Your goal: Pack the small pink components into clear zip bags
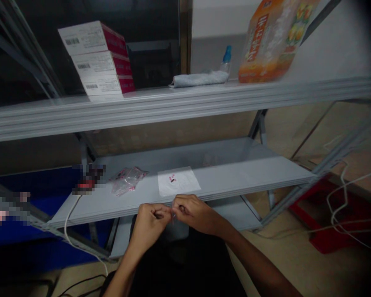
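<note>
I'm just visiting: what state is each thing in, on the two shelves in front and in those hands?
Left hand: fingertips pinched.
Right hand: fingertips pinched, meeting the left.
Small clear item: held between both; details unclear.
White sheet: lying flat.
Clear plastic bags: loosely heaped.
Boxes: stacked three high.
Cloth: folded, lying flat.
Blue-topped bottle: upright.
Orange package: standing.

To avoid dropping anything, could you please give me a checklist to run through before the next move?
1. Left hand pinching the small clear item: ok.
2. Right hand pinching it too: ok.
3. Small clear item open or closed: cannot tell.
4. White sheet lying flat on the middle shelf: ok.
5. Red and dark bits on the sheet, loose or printed: cannot tell.
6. Pile of clear bags apart from the sheet: ok.
</note>
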A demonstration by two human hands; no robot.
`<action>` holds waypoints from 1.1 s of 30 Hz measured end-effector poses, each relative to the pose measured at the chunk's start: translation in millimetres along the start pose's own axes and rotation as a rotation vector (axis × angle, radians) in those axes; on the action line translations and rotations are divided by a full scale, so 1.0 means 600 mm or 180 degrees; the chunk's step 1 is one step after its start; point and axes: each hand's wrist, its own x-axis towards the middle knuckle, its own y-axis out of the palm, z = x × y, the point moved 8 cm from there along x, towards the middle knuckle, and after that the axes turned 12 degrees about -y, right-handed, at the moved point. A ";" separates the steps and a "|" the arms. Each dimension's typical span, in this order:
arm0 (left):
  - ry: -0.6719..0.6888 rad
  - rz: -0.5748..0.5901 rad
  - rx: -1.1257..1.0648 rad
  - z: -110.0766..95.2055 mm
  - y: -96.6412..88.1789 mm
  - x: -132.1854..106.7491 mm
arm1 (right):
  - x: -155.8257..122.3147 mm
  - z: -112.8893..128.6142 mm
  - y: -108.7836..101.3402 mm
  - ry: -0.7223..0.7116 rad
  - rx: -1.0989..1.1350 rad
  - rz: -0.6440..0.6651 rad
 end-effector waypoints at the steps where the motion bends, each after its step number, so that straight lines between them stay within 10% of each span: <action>1: -0.0037 -0.0366 0.0160 0.002 -0.012 0.001 | -0.002 -0.003 0.002 0.0039 -0.0104 -0.0016; 4: -0.0154 -0.1008 0.0330 0.002 -0.029 -0.003 | -0.007 -0.020 -0.006 0.0382 -0.0451 -0.0344; 15: 0.0147 -0.1236 0.0116 -0.007 -0.020 -0.007 | 0.014 -0.060 -0.048 0.0719 0.0162 -0.1071; 19: 0.0199 -0.1207 -0.0974 0.032 -0.058 0.049 | 0.069 -0.103 -0.061 0.0534 0.1106 -0.1353; 24: -0.0494 0.0173 -0.2670 0.109 -0.022 0.156 | 0.133 -0.201 -0.045 0.0739 0.1469 -0.1198; 33: -0.0286 -0.0467 -0.1985 0.125 -0.041 0.249 | 0.105 -0.307 -0.019 0.1190 0.2071 -0.1035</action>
